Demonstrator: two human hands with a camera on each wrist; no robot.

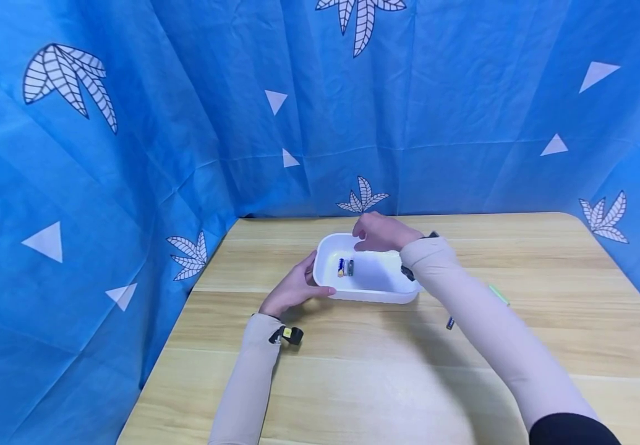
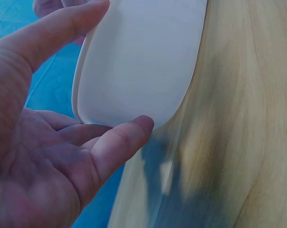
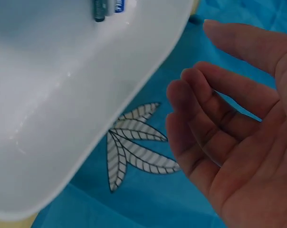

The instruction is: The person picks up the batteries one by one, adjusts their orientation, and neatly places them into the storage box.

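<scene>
A white plastic container [image 1: 375, 297] with rounded corners stands toward the back of the table. Side by side on its floor, near the left end, lie a few small batteries [image 1: 341, 267], one of them blue. My left hand [image 1: 296, 287] holds the container's left end, its thumb along the near side and the other fingers around the end wall. Above the far rim is my right hand [image 1: 382, 232], fingers loosely bent. In the right wrist view nothing shows between those fingers [image 3: 184, 95], and they are beside the container, apart from its rim.
On the wooden table [image 1: 353, 383], right of the container, a dark battery [image 1: 450, 322] lies beside my right forearm. A thin green piece [image 1: 499, 295] lies beyond that forearm. A blue patterned curtain [image 1: 453, 111] hangs behind the table and along its left side.
</scene>
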